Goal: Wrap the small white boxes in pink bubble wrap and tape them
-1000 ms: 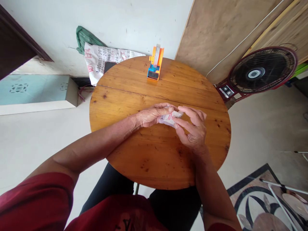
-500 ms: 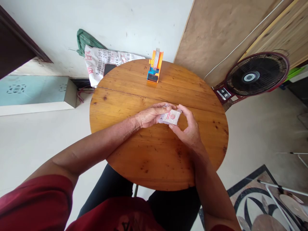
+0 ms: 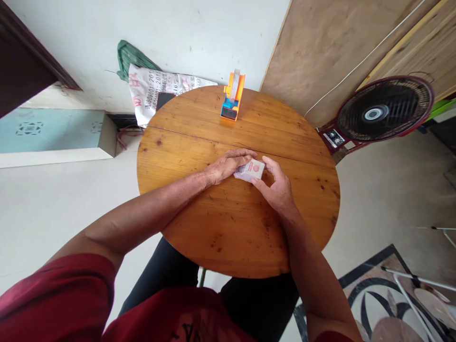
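Over the middle of the wooden table, a small white box-shaped packet with red print (image 3: 255, 168) is between my hands. Thin, pale purple see-through wrapping (image 3: 242, 175) covers its left end. My left hand (image 3: 230, 166) grips that end with the thumb on top; the fingers beneath are partly hidden. From the right, my right hand (image 3: 278, 185) closes around the packet, thumb at the near edge and fingertips at the far right corner. Beyond both hands stands an orange and blue tape dispenser (image 3: 233, 97) with a roll of clear tape in it.
The round wooden table (image 3: 221, 228) has its far edge by a white wall. Behind its left side lies a printed white sack (image 3: 142, 90) with a green bag (image 3: 133, 57). A dark red fan (image 3: 377, 114) stands at the right, and a white metal rack (image 3: 409, 289) at lower right.
The packet has turned slightly and lowered its near side, still between both hands. My right thumb has come in onto its near edge. The view has shifted a little.
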Motion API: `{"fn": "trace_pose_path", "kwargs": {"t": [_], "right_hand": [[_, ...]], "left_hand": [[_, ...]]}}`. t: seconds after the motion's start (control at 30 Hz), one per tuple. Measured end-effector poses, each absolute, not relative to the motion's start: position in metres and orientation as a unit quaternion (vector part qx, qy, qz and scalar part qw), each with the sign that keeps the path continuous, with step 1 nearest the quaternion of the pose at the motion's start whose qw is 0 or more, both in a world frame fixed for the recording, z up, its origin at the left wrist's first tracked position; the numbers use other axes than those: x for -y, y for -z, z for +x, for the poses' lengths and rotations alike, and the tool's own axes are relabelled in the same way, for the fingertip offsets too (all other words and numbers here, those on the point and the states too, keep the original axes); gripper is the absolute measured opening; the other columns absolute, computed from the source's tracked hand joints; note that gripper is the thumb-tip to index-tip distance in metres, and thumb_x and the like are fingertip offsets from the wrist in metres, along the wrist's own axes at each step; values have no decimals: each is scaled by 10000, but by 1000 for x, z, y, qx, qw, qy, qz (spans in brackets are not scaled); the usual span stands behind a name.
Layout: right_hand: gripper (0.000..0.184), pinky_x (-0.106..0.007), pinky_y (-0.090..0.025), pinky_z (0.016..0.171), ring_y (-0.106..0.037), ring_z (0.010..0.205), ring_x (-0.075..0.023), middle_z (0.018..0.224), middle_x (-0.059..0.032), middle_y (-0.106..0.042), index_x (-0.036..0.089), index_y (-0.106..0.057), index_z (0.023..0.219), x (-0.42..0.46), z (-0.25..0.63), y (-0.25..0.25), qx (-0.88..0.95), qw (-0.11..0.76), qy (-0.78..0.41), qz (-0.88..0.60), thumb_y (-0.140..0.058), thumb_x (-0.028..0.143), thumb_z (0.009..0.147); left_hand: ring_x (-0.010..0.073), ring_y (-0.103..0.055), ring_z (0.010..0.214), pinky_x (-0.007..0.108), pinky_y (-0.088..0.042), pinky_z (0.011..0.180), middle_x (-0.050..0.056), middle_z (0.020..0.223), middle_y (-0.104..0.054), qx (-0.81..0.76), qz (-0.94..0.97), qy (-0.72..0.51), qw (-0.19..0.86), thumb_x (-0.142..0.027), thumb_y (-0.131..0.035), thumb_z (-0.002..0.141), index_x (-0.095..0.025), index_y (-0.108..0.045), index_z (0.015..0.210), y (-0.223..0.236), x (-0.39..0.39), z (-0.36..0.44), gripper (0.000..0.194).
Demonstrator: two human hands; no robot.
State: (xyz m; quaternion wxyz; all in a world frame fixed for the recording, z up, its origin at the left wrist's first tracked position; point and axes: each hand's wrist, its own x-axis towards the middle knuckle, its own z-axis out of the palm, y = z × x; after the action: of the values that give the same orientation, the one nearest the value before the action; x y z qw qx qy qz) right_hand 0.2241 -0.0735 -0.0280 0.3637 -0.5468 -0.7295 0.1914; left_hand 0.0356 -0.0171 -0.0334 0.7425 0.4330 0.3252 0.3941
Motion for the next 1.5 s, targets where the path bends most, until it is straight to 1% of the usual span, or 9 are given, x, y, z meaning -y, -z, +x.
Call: {"fn": "trace_pose_path", "kwargs": {"t": [0.17,0.33,0.47,0.63,0.8,1.0,1.1,1.23,1.5], "right_hand": [[622,-526,-532,1009,-709,1106,-297,1252,-116,-731,246,-592,1334,70,225,33,716,360,-204,-562,-754,382,749],[628,-520,-552,984,-721,1085,-297,1234,-109,-740,253,-590,1338,70,226,32,719,353,-208,-562,-759,384,748],[643,-538,-537,1003,-708,1119,-310,1247,-115,-735,247,-590,1343,70,226,31,722,344,-204,-565,-765,402,744],[638,-552,-519,1009,-698,1130,-327,1266,-128,-724,234,-597,1338,71,226,31,730,330,-166,-575,-763,408,747],[578,-533,-507,1002,-686,1136,-317,1284,-114,-715,252,-584,1336,74,223,27,761,315,-121,-555,-727,377,790],[570,-522,-487,1025,-635,1222,-317,1339,-126,-673,248,-554,1348,78,221,18,795,321,-87,-507,-714,333,808],[476,-523,-477,1041,-632,1233,-311,1331,-125,-675,245,-588,1299,79,222,15,796,347,-82,-489,-683,346,844],[295,-517,-481,1022,-657,1187,-297,1265,-100,-707,257,-666,1162,79,223,13,783,368,-76,-495,-645,328,876],[111,-463,-493,960,-706,1058,-262,1173,-56,-746,277,-738,973,75,224,16,780,388,13,-490,-661,281,894]], "left_hand": [[138,-632,800,247,-464,694,50,1066,-726,-347,484,-393,701,-225,-687,806,-158,-705,1098,33,18,32,300],[145,-641,876,244,-479,755,50,1131,-720,-334,528,-391,676,-216,-706,808,-171,-697,1112,33,19,29,307],[143,-659,921,250,-496,792,61,1195,-706,-319,512,-395,693,-202,-725,807,-185,-671,1141,34,21,30,339],[142,-684,901,248,-506,777,61,1154,-723,-290,481,-392,729,-203,-777,772,-203,-635,1169,34,21,31,422],[127,-676,855,255,-503,780,46,1074,-728,-289,486,-400,722,-209,-781,775,-182,-674,1085,34,21,31,329],[131,-660,822,248,-487,737,45,1017,-727,-283,506,-402,709,-212,-747,795,-169,-695,1080,35,22,30,293],[133,-656,824,240,-478,712,46,1019,-722,-277,515,-407,702,-205,-730,798,-165,-697,1052,34,21,29,259],[115,-634,796,224,-465,683,37,1005,-712,-280,534,-418,679,-177,-712,796,-158,-693,1003,32,21,30,209],[118,-664,870,234,-505,776,50,1077,-725,-281,554,-422,660,-139,-705,806,-171,-654,1096,36,20,32,296]]}}
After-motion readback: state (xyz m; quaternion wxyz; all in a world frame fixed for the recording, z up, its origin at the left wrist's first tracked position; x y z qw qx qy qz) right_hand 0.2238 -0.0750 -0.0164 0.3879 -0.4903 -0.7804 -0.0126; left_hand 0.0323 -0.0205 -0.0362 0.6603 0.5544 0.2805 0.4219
